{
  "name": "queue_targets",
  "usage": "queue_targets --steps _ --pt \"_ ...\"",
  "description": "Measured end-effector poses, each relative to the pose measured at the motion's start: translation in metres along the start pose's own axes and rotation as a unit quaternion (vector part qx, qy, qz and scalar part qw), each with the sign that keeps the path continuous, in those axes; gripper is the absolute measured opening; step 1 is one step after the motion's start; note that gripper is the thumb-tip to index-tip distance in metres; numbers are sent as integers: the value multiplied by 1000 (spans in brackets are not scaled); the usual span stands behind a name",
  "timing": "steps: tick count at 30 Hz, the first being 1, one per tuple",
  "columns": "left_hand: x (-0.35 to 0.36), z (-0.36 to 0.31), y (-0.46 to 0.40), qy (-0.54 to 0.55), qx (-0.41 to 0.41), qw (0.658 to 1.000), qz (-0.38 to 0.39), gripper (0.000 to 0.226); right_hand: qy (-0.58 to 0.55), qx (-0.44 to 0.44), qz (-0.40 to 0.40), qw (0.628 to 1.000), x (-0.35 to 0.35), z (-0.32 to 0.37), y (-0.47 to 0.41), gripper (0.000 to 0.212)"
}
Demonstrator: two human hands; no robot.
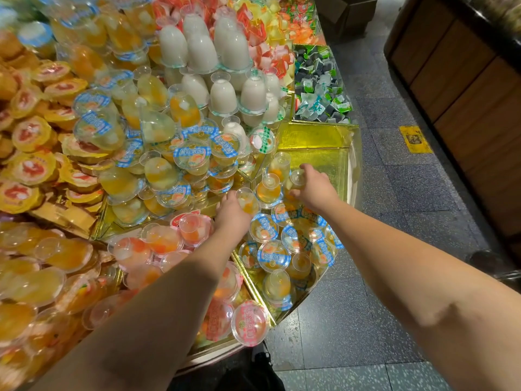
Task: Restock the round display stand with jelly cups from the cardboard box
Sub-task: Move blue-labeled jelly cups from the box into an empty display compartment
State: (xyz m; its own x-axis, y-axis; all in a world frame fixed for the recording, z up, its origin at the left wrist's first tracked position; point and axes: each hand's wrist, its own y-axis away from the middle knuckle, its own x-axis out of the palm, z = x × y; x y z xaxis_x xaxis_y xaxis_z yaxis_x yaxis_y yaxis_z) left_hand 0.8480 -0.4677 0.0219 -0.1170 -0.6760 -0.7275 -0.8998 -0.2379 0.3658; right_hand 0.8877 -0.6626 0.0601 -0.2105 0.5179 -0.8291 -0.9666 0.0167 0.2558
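Jelly cups with blue-checked lids [273, 256] lie heaped in a gold-lined compartment [342, 160] at the near edge of the round display stand [353, 128]. That compartment is the landmark here. Its far half is bare gold foil; its near half holds the loose pile, some cups lid-up, some tipped on their sides.

At the compartment's left wall, the left hand [232, 214] curls around an upturned clear cup with orange fruit [248, 200]. Toward the middle of the compartment, the right hand [314, 187] closes its fingers over another clear cup [297, 179], just beside two cups standing base-up [272, 187].

Left of the compartment sits a bin of pink-lidded cups [249, 323]. Beyond it and higher, more blue-lidded cups are stacked [191, 156], with milky white cups [222, 97] above them. Past the compartment's far wall lies a tray of small green and dark packets [321, 88]. Right of the compartment is grey speckled floor [394, 249].
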Motion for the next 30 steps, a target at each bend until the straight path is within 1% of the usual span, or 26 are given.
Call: queue_targets --steps 6,10,14,18,20,23,27,30 --pt "0 -1 0 -5 -11 1000 5 78 -1 5 3 1000 1 -1 -1 76" --pt "-5 -7 0 -22 -38 999 20 75 -10 16 8 1000 2 -2 0 84" --pt "-11 -11 2 -39 -50 997 32 76 1 16 -2 1000 -5 -7 5 89" --pt "-22 -13 15 -63 -47 996 32 74 25 7 -10 1000 -17 -14 19 82" --pt "-30 -16 24 -60 -39 997 16 71 34 -2 -18 999 -22 -18 31 76" --pt "-46 -22 46 -22 -5 1000 -20 66 39 -25 -33 998 -30 -24 53 69" --pt "-66 -23 95 29 69 993 -91 51 40 -62 -45 996 -37 -27 94 60" --pt "-73 -11 139 45 93 984 -146 43 38 -103 -42 993 -33 -25 130 53"
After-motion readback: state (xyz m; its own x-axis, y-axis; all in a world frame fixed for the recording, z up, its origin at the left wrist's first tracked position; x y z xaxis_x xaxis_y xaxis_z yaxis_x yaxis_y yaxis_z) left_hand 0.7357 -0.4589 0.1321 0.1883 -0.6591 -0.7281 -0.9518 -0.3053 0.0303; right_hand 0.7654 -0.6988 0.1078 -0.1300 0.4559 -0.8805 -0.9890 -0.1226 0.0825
